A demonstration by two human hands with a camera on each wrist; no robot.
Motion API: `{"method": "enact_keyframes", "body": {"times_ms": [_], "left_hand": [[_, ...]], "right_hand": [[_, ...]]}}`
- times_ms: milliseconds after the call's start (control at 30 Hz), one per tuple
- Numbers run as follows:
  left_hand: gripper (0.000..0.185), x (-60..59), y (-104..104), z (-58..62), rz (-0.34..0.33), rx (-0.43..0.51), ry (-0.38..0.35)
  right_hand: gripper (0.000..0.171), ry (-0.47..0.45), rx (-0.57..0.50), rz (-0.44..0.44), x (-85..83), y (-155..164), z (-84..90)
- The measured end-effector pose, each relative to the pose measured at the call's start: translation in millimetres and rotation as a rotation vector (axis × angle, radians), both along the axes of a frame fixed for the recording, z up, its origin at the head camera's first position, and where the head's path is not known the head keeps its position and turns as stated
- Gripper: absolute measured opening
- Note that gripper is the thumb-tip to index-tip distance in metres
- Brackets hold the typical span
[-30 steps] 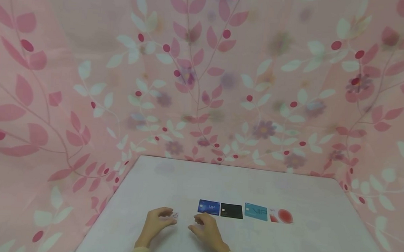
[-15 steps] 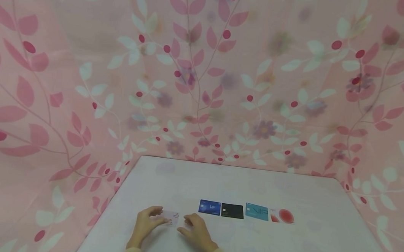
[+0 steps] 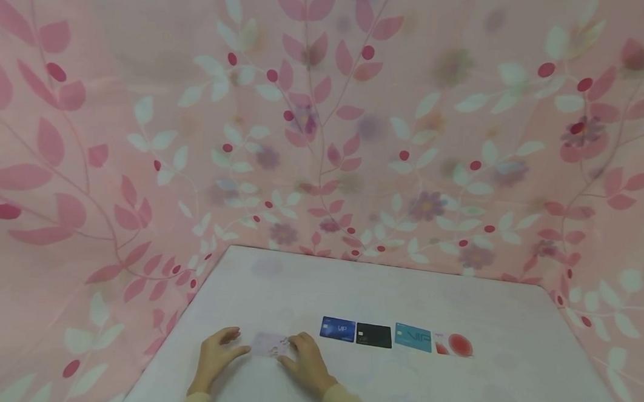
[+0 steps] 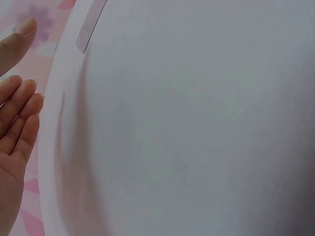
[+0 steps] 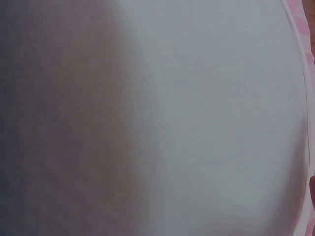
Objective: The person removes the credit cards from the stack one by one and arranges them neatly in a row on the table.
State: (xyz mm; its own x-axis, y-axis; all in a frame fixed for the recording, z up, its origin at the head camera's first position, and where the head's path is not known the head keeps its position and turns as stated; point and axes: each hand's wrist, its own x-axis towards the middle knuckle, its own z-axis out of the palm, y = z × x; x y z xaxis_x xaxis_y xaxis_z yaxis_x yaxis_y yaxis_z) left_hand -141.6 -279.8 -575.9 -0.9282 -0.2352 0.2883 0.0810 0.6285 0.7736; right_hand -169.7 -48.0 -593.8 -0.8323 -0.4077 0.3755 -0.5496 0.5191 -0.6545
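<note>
Pale pink plastic card (image 3: pixel 268 344) lies flat at twelve o'clock between my hands, long axis nine-to-three, left hand (image 3: pixel 214 356) and right hand (image 3: pixel 305 364) each touching an end with relaxed fingers, equally near.

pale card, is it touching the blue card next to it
Apart. The head view shows a strip of bare table between the pale card and the blue card; the right hand lies at the pale card's right edge.
</note>
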Motion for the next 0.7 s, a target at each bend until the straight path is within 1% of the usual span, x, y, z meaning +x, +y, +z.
{"method": "enact_keyframes", "body": {"times_ms": [100, 200, 333, 400, 467, 567, 633, 700], "left_hand": [[0.051, 0.1, -4, -2.7, 0.013, -0.023, -0.005], [0.051, 0.9, -7, -4.3, 0.026, -0.032, -0.025], [0.052, 1.6, -8, -5.4, 0.017, -0.02, -0.075], [0.054, 1.9, -8, -5.9, 0.004, -0.011, -0.101], [0.056, 1.9, -8, -6.5, -0.008, 0.002, -0.119], [0.058, 2.1, -7, -7.3, -0.014, -0.004, -0.129], [0.058, 1.7, -7, -8.8, -0.02, -0.018, -0.126], [0.058, 0.4, -6, -10.9, -0.028, -0.046, -0.122]], "right_hand": [[0.04, 0.004, 0.022, -0.019, 0.3, -5, -1.1], [0.042, -0.013, 0.065, -0.036, 1.3, -10, -0.9], [0.047, -0.023, 0.145, -0.041, 1.1, -18, 0.2], [0.048, 0.002, 0.192, -0.038, 0.3, -21, 0.6], [0.049, 0.058, 0.239, -0.03, -1.4, -24, 0.7], [0.05, 0.107, 0.296, -0.017, -4.0, -26, 0.0], [0.051, 0.089, 0.305, -0.01, -5.8, -26, -1.1], [0.05, 0.041, 0.294, -0.007, -7.3, -26, -2.0]]}}
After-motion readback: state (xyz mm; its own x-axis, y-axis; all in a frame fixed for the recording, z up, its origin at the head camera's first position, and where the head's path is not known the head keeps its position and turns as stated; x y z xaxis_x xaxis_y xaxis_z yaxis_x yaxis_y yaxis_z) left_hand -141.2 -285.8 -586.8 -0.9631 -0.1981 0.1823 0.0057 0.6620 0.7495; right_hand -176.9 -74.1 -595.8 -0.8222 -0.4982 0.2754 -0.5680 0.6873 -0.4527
